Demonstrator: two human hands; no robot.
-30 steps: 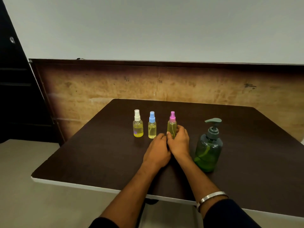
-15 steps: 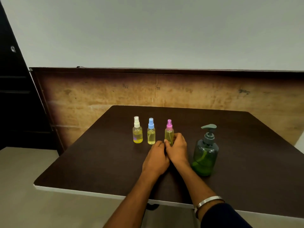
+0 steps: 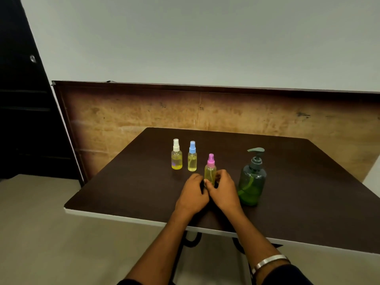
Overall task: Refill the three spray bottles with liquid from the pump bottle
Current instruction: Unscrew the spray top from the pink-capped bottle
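Three small spray bottles of yellow liquid stand on the dark table [image 3: 131, 194]. The white-capped bottle [image 3: 176, 154] is leftmost and the blue-capped bottle [image 3: 192, 156] stands beside it. Nearer to me is the pink-capped bottle [image 3: 210, 169]. My right hand [image 3: 224, 190] grips its lower body, thumb and fingers curled round it. My left hand [image 3: 192, 194] lies against the bottle's left side with curled fingers; whether they hold the bottle is hidden. A green pump bottle [image 3: 251, 179] with a dark pump head stands right of my right hand.
The table has a white front edge [image 3: 123, 218] and stands against a worn brown wall panel [image 3: 205, 112]. A dark door or cabinet [image 3: 24, 120] fills the left side. Grey floor lies below and left of the table.
The pink-capped bottle has moved toward me, out of the row with the other two bottles, held by my right hand. Both hands drew back with it. The camera tilted slightly.
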